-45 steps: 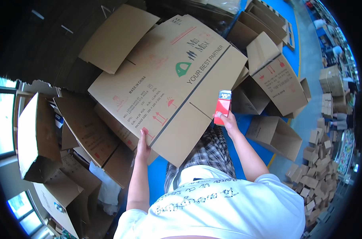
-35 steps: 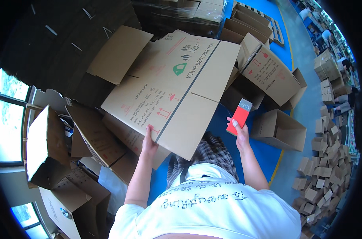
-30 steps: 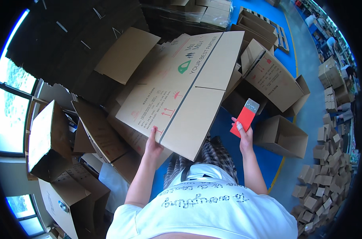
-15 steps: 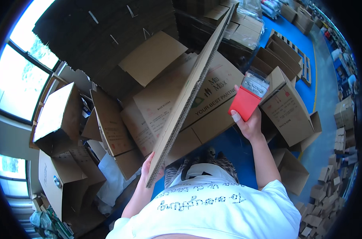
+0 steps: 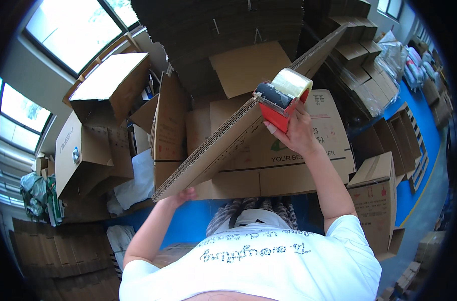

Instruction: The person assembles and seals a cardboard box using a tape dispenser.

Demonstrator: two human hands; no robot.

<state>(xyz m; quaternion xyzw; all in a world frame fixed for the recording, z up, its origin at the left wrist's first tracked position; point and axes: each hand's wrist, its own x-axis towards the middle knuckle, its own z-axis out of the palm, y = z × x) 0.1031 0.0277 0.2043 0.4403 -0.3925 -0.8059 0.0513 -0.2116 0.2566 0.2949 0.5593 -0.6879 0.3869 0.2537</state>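
A folded flat cardboard box [image 5: 216,148] is held slanting up and away, its corrugated edge facing me. My left hand [image 5: 182,196] grips its near lower end, fingers on the right face and the thumb side hidden behind the board. My right hand [image 5: 304,133] is closed round a red tape dispenser [image 5: 276,118] carrying a roll of clear tape [image 5: 295,82]. The dispenser's dark roller end lies over the middle of the board's upper edge; whether it presses on it I cannot tell.
Beneath the board lies a large printed carton [image 5: 289,175]. Open cartons [image 5: 85,150] stand at the left, and another carton [image 5: 374,190] at the right. Behind rises a tall dark cardboard stack [image 5: 188,37]. A loose cardboard piece [image 5: 251,67] rests against it.
My view has swung left. My right hand has brought the tape dispenser over to the board's edge and turned it, so the tape roll now shows. The left hand still holds the board, which leans lower.
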